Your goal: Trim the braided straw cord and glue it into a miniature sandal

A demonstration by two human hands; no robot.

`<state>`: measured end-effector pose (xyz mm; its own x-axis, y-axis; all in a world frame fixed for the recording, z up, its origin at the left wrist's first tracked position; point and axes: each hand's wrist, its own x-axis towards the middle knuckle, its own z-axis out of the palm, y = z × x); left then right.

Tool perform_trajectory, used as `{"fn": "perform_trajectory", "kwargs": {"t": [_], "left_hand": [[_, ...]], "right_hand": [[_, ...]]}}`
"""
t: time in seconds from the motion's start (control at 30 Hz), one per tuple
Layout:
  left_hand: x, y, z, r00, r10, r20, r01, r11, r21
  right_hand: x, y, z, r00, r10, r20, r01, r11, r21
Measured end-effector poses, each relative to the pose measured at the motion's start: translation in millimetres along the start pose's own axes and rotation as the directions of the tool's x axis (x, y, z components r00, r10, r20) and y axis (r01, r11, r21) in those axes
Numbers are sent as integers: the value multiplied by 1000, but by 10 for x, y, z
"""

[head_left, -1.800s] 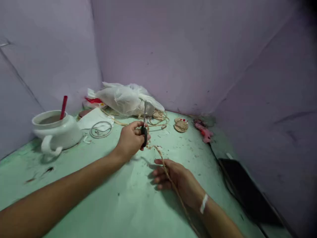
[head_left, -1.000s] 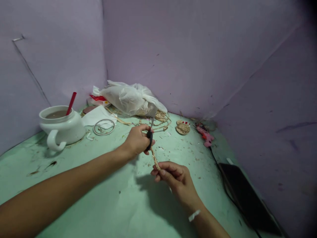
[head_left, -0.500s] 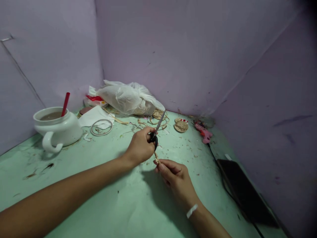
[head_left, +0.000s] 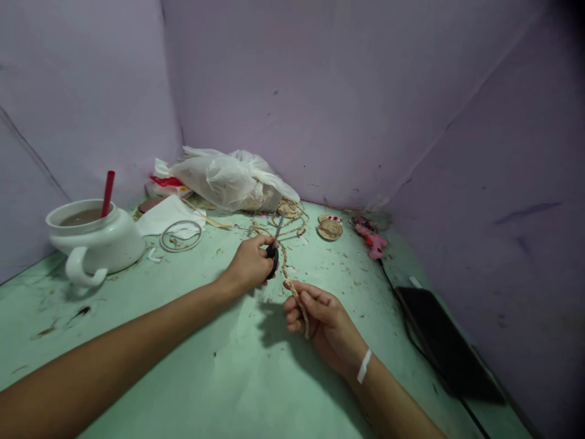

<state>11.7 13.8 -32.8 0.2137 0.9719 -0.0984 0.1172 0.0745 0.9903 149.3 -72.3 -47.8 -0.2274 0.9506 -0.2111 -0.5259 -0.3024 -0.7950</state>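
Scissors (head_left: 273,252) with black handles are gripped in my left hand (head_left: 249,263), their blades pointing up and away from me. My right hand (head_left: 322,314) pinches a braided straw-coloured cord (head_left: 297,297) between thumb and fingers. One end of the cord hangs down over the fingers; the rest runs up past the scissors toward loops of cord (head_left: 299,227) on the table. Behind the blades lies a round woven piece (head_left: 287,209), partly covered by cord. A similar woven piece with red and white trim (head_left: 329,228) is farther right.
A white pot-like mug (head_left: 95,238) with a red stick stands left. Near it are a metal ring (head_left: 181,236) and white paper (head_left: 169,214). A plastic bag (head_left: 231,180) rests by the wall. At right are a pink glue gun (head_left: 371,239) and a dark flat device (head_left: 448,341).
My right hand has turned palm upward, and more of the braided cord now shows hanging across its fingers. The scissors have moved slightly left in the view, along with the whole scene.
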Motion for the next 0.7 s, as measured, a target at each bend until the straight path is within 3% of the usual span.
{"fn": "perform_trajectory", "kwargs": {"t": [0.1, 0.2, 0.37, 0.5, 0.6, 0.7], "left_hand": [[6, -9, 7, 999, -24, -27, 23, 1000, -21], [-14, 19, 10, 999, -36, -24, 34, 997, -74], [-64, 127, -26, 984, -95, 153, 141, 935, -325], [-85, 205, -82, 970, -118, 214, 204, 871, -446], [-105, 247, -96, 979, -94, 180, 168, 873, -457], [-128, 284, -81, 997, -34, 70, 59, 915, -400]], "right_hand": [[-35, -10, 5, 994, -34, 106, 35, 999, -5], [-50, -22, 16, 992, -43, 114, 44, 999, -7], [-29, -31, 7, 997, -12, 75, 11, 1000, 19], [-15, -18, -18, 998, -25, 49, 23, 999, 34], [-8, 1, -24, 999, -18, 32, 18, 1000, 23], [4, 27, -28, 1000, 1, -15, -2, 998, -67]]}}
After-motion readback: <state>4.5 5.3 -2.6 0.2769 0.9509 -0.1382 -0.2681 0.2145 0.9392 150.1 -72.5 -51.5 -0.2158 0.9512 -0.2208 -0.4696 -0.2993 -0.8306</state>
